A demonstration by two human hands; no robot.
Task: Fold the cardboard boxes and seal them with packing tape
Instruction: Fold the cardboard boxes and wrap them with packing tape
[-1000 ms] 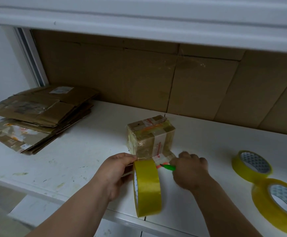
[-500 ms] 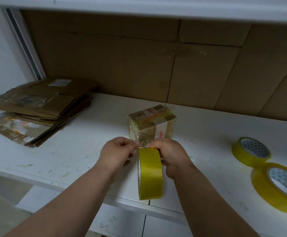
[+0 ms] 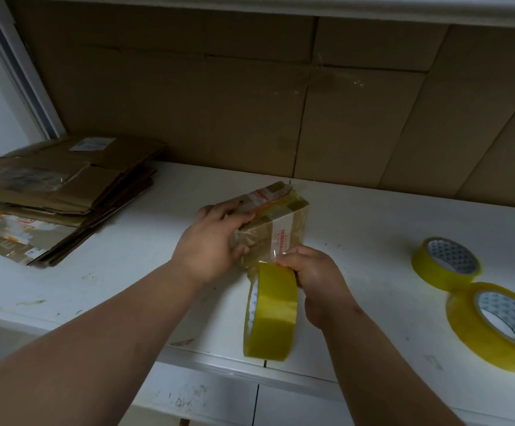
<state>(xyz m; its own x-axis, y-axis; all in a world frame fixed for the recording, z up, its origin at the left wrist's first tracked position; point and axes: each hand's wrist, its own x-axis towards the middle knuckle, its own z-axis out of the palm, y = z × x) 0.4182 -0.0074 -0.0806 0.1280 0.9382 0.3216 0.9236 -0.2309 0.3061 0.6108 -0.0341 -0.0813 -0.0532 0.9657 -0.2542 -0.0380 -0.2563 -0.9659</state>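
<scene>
left hand [image 3: 216, 241] moved onto box [image 3: 276, 224]; right hand [image 3: 313, 273] grips tape roll [image 3: 271, 312].

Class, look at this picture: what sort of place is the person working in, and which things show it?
Probably a small packing station: a stack of flattened cardboard boxes on a white worktop, spare tape rolls, and a small taped box.

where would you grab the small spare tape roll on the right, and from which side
Take the smaller spare roll across its yellow outer band, coming from above. It lies flat with its core hole up, and the larger roll crowds its near side, so pinch it left to right.
</scene>
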